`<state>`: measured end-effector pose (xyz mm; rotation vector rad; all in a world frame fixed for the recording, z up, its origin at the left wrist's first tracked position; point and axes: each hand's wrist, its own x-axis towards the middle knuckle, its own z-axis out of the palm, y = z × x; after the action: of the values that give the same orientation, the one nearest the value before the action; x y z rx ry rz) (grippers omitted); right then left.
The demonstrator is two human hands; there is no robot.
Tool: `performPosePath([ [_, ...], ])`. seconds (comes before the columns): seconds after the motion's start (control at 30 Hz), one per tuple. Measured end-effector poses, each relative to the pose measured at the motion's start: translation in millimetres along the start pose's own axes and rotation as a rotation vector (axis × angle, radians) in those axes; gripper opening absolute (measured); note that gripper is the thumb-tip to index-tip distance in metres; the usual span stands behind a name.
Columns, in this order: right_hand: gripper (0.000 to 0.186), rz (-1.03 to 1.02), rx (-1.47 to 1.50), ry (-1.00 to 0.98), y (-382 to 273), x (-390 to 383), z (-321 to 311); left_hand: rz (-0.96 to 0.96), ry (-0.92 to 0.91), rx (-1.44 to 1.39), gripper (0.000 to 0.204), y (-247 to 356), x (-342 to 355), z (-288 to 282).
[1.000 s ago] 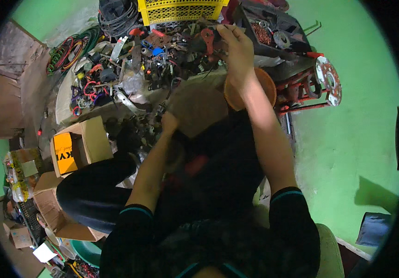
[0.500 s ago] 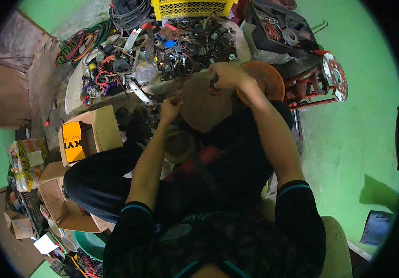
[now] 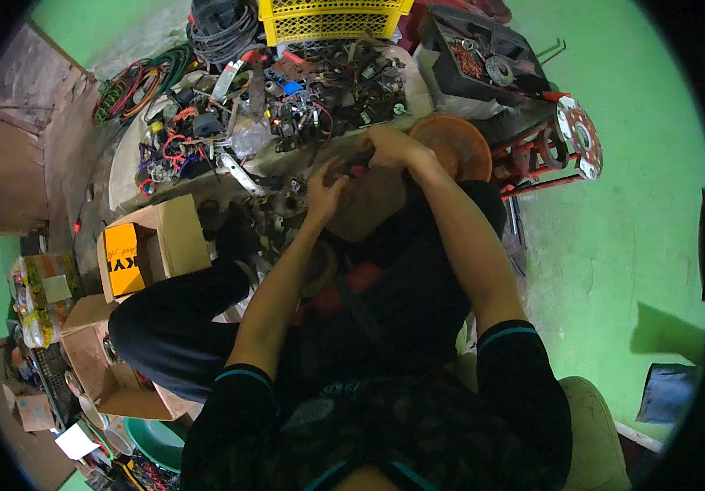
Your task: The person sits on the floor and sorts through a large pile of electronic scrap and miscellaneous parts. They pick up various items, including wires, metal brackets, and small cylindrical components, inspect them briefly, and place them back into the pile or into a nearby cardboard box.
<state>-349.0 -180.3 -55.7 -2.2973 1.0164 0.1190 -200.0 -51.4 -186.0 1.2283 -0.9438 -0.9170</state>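
My left hand [image 3: 325, 195] is raised over the left edge of a brown flat board [image 3: 373, 206], its fingers curved and apart, with nothing visible in them. Across from it, my right hand [image 3: 395, 150] bends over the board's far side. Its fingers are closed on something small and dark that I cannot make out. A small red piece [image 3: 358, 171] shows just beneath those fingertips, between the two hands. Past my hands, a low table [image 3: 133, 168] carries a heap of tools, cables and metal parts [image 3: 287, 102]. A long silver tool [image 3: 242, 174] lies at its near edge.
At the back stands a yellow crate [image 3: 332, 24]. A black toolbox [image 3: 483, 61] is at the far right, near a rusty round dish [image 3: 452, 147] and a red metal stand [image 3: 549, 155]. Open cardboard boxes [image 3: 182, 233] and a green basin [image 3: 154, 442] are on my left.
My left hand has lifted and shifted right, its fingers opening toward the right hand. My right hand has moved slightly down, staying over the board. The whole view has shifted a little.
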Motion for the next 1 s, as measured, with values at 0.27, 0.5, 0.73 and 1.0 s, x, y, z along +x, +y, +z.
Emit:
performPosePath([
  [0.27, 0.048, 0.089, 0.042, 0.076, 8.6, -47.4, -7.1, -0.145, -0.256, 0.257, 0.051, 83.7, 10.8, 9.6],
  [0.5, 0.040, 0.244, -0.042, 0.157, -12.5, -77.0, -12.0, -0.005, -0.411, 0.293, 0.057, 88.2, 17.5, 18.3],
  [0.73, 0.045, 0.225, -0.132, 0.160, 5.6, -54.9, -4.2, -0.093, -0.449, 0.524, 0.059, 78.5, 20.1, -5.3],
  [1.0, 0.033, -0.113, 0.075, 0.157, -48.5, 37.5, 42.8, 0.082, -0.513, 0.917, 0.028, 118.3, 44.7, -129.6],
])
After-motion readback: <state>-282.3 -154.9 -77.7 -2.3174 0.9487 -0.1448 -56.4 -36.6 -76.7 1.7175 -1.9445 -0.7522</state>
